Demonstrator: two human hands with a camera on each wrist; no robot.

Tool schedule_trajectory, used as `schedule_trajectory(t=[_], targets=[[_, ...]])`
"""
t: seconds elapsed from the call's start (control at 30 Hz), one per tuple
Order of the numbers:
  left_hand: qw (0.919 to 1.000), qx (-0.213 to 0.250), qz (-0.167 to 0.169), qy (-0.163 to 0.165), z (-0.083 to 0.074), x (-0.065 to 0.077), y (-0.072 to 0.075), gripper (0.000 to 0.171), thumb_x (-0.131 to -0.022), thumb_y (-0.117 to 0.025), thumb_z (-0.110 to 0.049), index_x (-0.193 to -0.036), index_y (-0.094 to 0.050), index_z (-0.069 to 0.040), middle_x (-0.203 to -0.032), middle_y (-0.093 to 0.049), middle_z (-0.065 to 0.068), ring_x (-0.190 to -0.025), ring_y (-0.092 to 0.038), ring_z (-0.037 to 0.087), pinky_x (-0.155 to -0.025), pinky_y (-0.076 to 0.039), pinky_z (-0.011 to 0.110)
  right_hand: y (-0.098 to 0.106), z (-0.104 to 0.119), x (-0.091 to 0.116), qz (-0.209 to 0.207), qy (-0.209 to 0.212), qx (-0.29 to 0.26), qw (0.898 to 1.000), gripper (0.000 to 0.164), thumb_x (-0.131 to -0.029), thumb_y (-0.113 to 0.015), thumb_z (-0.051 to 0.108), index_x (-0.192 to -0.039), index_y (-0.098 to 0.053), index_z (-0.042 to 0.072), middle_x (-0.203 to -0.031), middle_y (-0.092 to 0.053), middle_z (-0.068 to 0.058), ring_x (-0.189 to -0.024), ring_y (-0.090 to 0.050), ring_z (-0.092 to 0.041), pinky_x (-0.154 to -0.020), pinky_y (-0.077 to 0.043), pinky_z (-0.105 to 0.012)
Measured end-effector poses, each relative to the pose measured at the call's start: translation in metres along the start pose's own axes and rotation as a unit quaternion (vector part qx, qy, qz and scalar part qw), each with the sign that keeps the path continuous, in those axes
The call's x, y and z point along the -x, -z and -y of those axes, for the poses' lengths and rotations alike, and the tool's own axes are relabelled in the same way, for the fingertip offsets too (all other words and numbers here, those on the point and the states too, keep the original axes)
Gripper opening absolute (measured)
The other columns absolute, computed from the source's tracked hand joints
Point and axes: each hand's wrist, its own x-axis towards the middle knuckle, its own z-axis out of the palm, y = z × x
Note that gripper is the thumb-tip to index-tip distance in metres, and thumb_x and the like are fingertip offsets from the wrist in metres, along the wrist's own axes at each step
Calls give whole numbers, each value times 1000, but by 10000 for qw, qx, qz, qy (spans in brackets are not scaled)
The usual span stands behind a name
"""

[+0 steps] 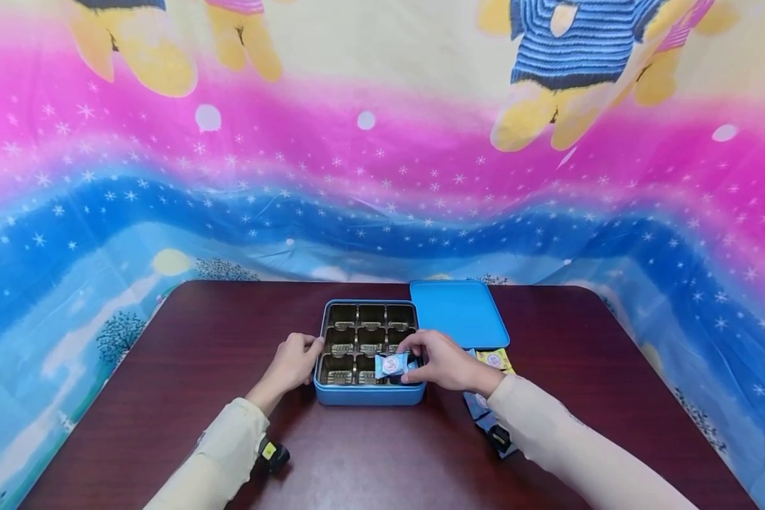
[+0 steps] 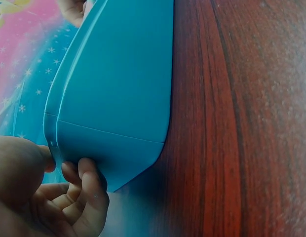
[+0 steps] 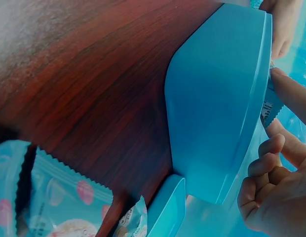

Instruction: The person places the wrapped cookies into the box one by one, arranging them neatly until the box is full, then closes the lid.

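A blue rectangular box (image 1: 370, 395) stands on the table, its dark, shiny insert divided into several square compartments. At its left side, my left hand (image 1: 295, 360) grips the edge; in the left wrist view the thumb is at the rim and curled fingers (image 2: 86, 173) touch the outer wall. Over the front right compartments, my right hand (image 1: 443, 360) pinches a small light-blue wrapped packet (image 1: 392, 365) between thumb and forefinger. The right wrist view shows the crimped end of the packet (image 3: 272, 109) by the box rim, with the other fingers curled below.
A flat blue lid (image 1: 459, 312) lies behind and right of the box. More wrapped packets, one yellow (image 1: 494, 359) and several blue (image 3: 69, 197), lie on the dark wooden table (image 1: 229, 319) near the right forearm, which partly covers them. A printed cloth (image 1: 357, 177) hangs behind.
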Motion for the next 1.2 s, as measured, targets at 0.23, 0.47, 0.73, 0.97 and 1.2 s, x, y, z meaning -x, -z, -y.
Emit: schedule_trajectory(t=[0.23,0.47,0.73,0.97,1.2], targets=[[10000,-21,-5,-31,0,-1,0,38,-104,-52,-23,-126,-67,5,-65,-65,7,-37,-52,10,-47,-50,29,-2,5,-5,104,4,57,9999,32,-84,-84,21,-112,-72,13,-89,-55,-15,-76,-42,-16,-64,-32,-26],[10000,-61,-8,-17,-1,-1,1,38,-105,-52,-23,-125,-67,5,-66,-66,7,-37,-52,10,-46,-50,28,-7,9,-11,185,-31,113,9998,33,-85,-83,22,-114,-72,14,-89,-53,-10,-80,-43,-18,-67,-32,-27],[10000,-26,-4,-23,1,0,1,38,-104,-52,-23,-124,-67,6,-66,-66,7,-37,-52,10,-45,-50,29,-10,14,-13,198,176,291,9992,32,-84,-84,23,-112,-72,12,-85,-50,-9,-77,-39,-14,-67,-28,-27],[10000,14,-35,-19,1,0,0,37,-104,-52,-24,-121,-69,4,-66,-66,7,-37,-52,10,-45,-50,29,-13,16,-15,198,170,418,9988,32,-83,-84,22,-112,-73,12,-86,-52,-8,-79,-41,-14,-70,-29,-28],[10000,8,-20,-31,1,0,0,39,-105,-51,-25,-123,-68,5,-64,-64,6,-37,-51,10,-45,-50,29,-17,18,-19,194,2,500,9986,30,-83,-84,23,-109,-73,14,-81,-49,-5,-75,-40,-13,-77,-26,-36]])
